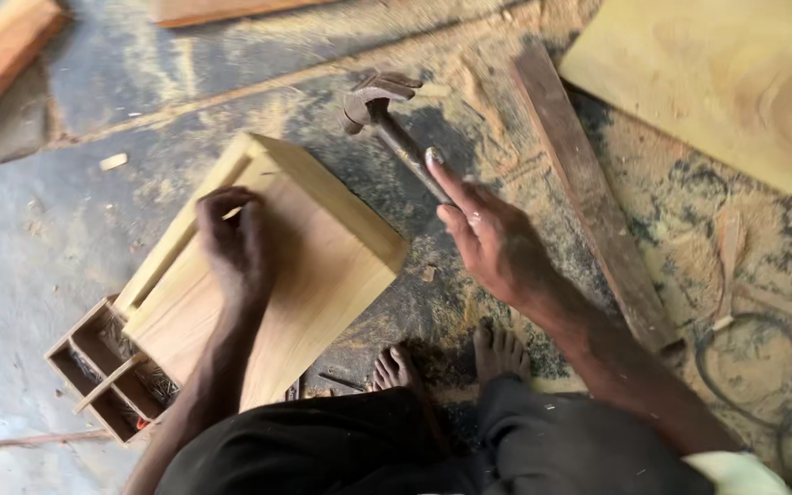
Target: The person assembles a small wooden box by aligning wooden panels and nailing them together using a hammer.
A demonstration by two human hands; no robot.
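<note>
Our left hand (236,240) pinches a nail (232,213) upright on the wooden box (323,266); our open right hand (492,240) touches the claw hammer (394,128), nail undriven.

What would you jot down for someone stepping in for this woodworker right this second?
Left hand: pressed flat on the top of the pale wooden box, pinching what looks like a small nail against it.
Right hand: fingers on the handle of the claw hammer, which lies on the sawdust-covered floor; not lifted.
Small divided tray of nails sits by the box's left corner.
Done: box stands assembled, steadied.
Left: grip the hammer properly and drive the nail, as far as one can judge.
</note>
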